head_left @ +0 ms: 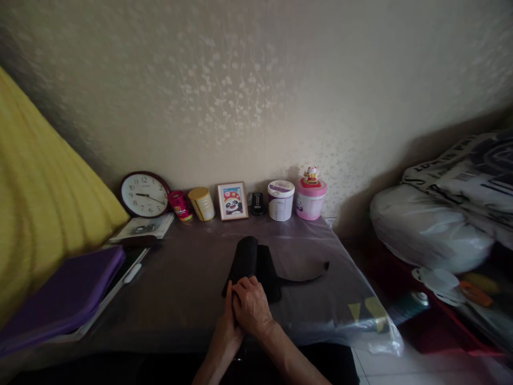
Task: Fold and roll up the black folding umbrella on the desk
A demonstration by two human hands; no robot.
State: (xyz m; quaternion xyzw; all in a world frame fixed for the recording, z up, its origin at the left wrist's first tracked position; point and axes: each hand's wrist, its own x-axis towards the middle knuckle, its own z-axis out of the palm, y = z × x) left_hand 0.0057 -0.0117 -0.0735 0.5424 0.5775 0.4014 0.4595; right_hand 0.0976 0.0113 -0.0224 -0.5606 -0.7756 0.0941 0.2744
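Note:
A black roll-up pouch (pixel 245 256), apparently of cloth, lies partly rolled on the table. Its left part forms a thick roll, while a flat part extends beside it to the right. From that side a thin black strap (pixel 302 279) trails across the table. My right hand (pixel 253 306) is closed with curled fingers over the near end of the roll. Against it on the left, my left hand (pixel 230 315) also grips the near end, its thumb side up and its fingers partly hidden by the right hand.
The table (pixel 320 310) has a clear plastic cover. Along the wall stand a clock (pixel 144 194), a framed panda picture (pixel 233 201), several tubs and a lucky cat figurine (pixel 311 175). A purple folder (pixel 68 294) lies left, near a yellow curtain (pixel 48 198). Stuffed bags (pixel 433 227) sit right.

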